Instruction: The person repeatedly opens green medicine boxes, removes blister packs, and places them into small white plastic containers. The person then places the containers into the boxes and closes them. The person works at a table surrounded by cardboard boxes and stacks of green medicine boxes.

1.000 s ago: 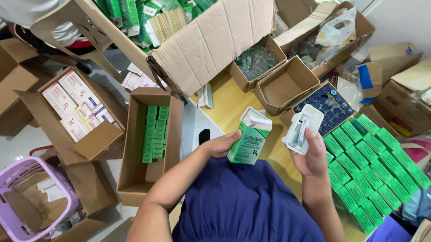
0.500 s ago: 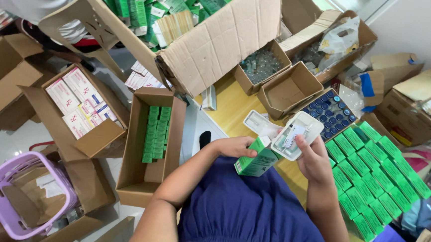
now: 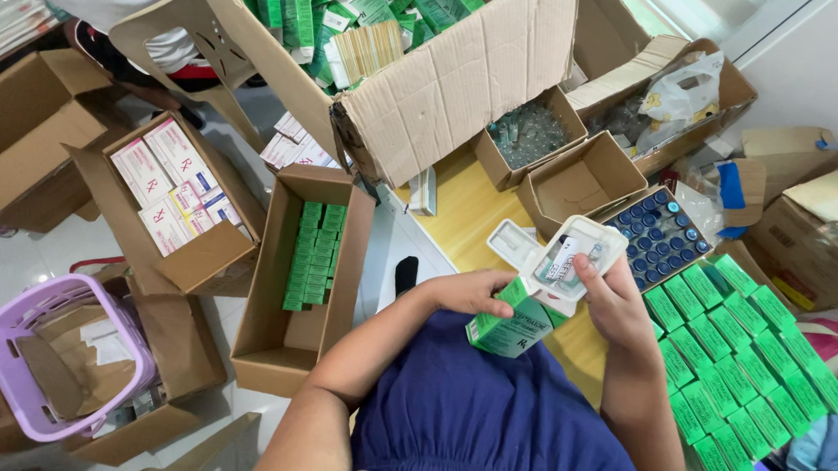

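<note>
Left hand is closed around a small green carton, held just above the lap at the centre of the view with its open end tipped toward 1 o'clock. Right hand grips a white plastic tray that carries a small vial; the tray's lower end sits at the carton's mouth, touching it, and appears only partly entered. Judgement: this unit is at the insertion stage, with the tray not yet seated and the flap not yet shut. At 3 to 4 o'clock, rows of closed green cartons lie flat on the yellow bench, which suggests a good number are already packed. At 2 o'clock a tray of blue-capped vials appears well stocked, so work seems to remain. Just beyond it stands an empty small cardboard box, and beside that a box of loose vials. At 12 o'clock a large cardboard box holds more green cartons. At 9 o'clock, on the floor, a tall box contains a stacked column of green packs.
</note>
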